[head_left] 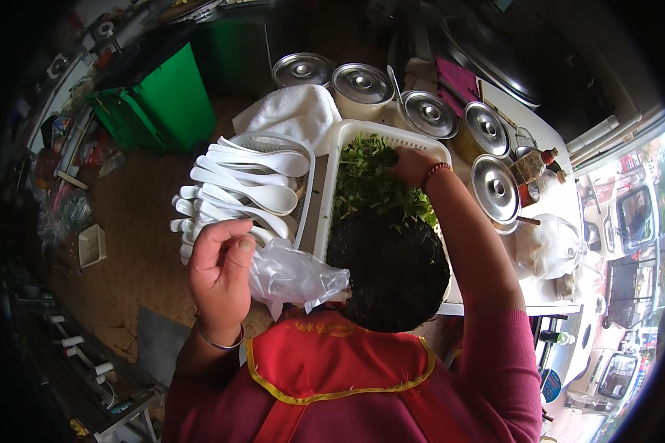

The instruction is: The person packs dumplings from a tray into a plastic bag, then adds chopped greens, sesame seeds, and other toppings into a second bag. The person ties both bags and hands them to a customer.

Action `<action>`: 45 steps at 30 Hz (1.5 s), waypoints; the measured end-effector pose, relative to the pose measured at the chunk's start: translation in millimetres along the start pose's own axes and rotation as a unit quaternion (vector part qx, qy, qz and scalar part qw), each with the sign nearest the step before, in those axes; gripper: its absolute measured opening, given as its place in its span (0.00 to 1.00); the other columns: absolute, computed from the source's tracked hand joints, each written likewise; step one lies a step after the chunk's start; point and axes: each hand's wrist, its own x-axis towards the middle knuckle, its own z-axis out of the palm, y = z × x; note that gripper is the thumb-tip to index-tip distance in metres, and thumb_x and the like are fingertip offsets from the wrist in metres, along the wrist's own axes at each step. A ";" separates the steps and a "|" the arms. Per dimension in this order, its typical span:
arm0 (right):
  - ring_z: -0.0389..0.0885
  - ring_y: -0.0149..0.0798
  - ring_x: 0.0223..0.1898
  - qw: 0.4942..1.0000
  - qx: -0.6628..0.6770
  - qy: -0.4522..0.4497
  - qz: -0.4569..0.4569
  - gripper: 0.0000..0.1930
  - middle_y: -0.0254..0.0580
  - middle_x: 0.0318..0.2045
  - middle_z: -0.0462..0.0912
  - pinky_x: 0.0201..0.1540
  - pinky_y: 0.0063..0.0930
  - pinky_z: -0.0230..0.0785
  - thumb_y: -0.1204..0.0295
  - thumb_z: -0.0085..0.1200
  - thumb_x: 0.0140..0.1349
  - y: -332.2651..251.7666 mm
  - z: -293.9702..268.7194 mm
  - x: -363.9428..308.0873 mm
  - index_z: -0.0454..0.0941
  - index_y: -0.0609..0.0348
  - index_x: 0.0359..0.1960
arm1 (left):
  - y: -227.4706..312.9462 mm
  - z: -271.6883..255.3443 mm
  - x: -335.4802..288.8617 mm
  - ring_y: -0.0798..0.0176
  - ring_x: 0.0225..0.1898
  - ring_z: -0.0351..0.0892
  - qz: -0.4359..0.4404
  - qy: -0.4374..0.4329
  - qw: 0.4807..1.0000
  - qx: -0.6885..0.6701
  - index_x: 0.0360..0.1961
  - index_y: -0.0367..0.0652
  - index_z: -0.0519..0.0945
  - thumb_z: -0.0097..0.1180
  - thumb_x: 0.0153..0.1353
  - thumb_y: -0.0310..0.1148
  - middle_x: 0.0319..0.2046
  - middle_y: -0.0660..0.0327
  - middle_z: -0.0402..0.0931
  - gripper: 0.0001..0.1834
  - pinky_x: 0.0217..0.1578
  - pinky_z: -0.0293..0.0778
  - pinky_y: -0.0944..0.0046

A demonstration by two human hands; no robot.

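Two hands [225, 280] [415, 167], one in greens [366, 177], one plastic bag [292, 278], five lidded pots [363, 83]

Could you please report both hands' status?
Left hand at crinkled translucent plastic bag. Right hand in leafy green herbs. Dark round mass hides near end of white plastic basket.

White table [545, 297], lidded pots [362, 83], white basket [377, 127], pale plastic bag [545, 244]

The leafy herbs [366, 181] are green, and the rectangular plastic basket [326, 196] is white. The crumpled plastic bag [295, 279] is whitish and translucent. The cloth apron [340, 359] is red with yellow border. The tall plastic bin [168, 103] is bright green.
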 end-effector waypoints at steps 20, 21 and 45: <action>0.83 0.47 0.45 0.971 0.151 0.163 -0.091 0.24 0.54 0.43 0.84 0.50 0.34 0.74 0.69 0.64 0.47 -1.5 -21.7 -40.1 0.79 0.61 0.49 | -2.8 12.4 -13.6 0.74 0.34 0.72 -0.014 -0.073 0.997 0.009 0.43 0.36 0.78 0.57 0.65 0.24 0.34 0.66 0.76 0.07 0.39 0.69 0.73; 0.83 0.44 0.45 0.963 0.181 0.171 -0.104 0.25 0.52 0.44 0.84 0.50 0.32 0.74 0.70 0.65 0.47 -0.4 -24.9 -46.9 0.79 0.63 0.49 | -2.2 12.8 -14.1 0.74 0.34 0.72 -0.017 -0.072 0.997 -0.004 0.43 0.36 0.78 0.57 0.65 0.24 0.34 0.65 0.76 0.07 0.39 0.69 0.73; 0.83 0.43 0.46 0.950 0.168 0.204 -0.166 0.23 0.46 0.43 0.84 0.49 0.32 0.74 0.59 0.64 0.58 -31.2 -67.0 -121.0 0.78 0.56 0.52 | 53.3 15.4 43.3 0.78 0.21 0.66 -0.013 -0.046 0.982 -0.181 0.44 0.38 0.78 0.50 0.65 0.21 0.31 0.66 0.77 0.09 0.21 0.61 0.77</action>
